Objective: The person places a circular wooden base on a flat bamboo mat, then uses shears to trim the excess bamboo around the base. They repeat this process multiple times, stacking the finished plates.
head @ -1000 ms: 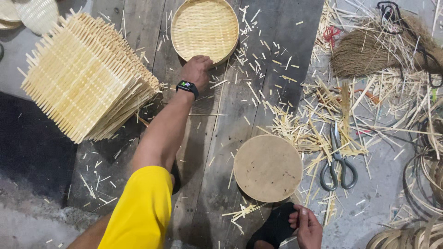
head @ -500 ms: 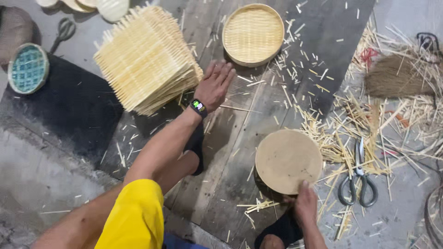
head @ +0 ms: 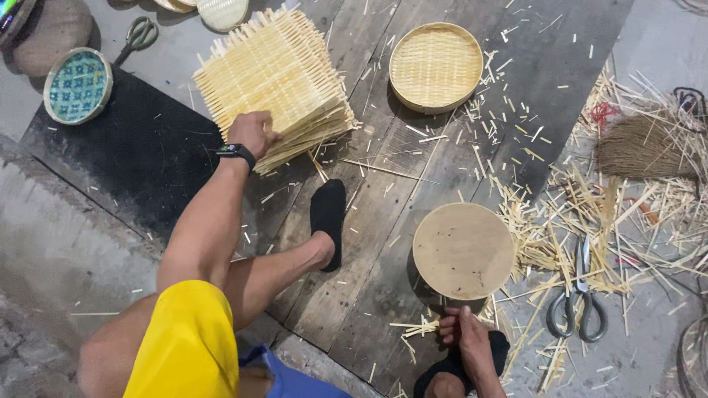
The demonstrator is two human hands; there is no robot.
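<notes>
My left hand [head: 251,133], with a black watch [head: 237,151] on the wrist, curls its fingers over the near corner of a stack of square woven bamboo mats [head: 280,70]. Near the bottom edge, my right hand [head: 464,337] rests over my black-socked foot, its fingertips at the lower rim of a round wooden disc [head: 463,250]. It grips nothing that I can see. My other foot, in a black sock [head: 328,214], lies on the planks between the two hands.
A round woven basket [head: 435,66] sits at the top centre. Grey scissors [head: 579,302] lie right of the disc among bamboo offcuts. A broom head [head: 641,147] is far right. A teal round tray [head: 77,85], another pair of scissors [head: 136,37] and a black mat [head: 133,155] are at left.
My left hand moved from beside the round basket to the mat stack and closed on its corner. The view shifted right and down. My right hand stayed by the disc.
</notes>
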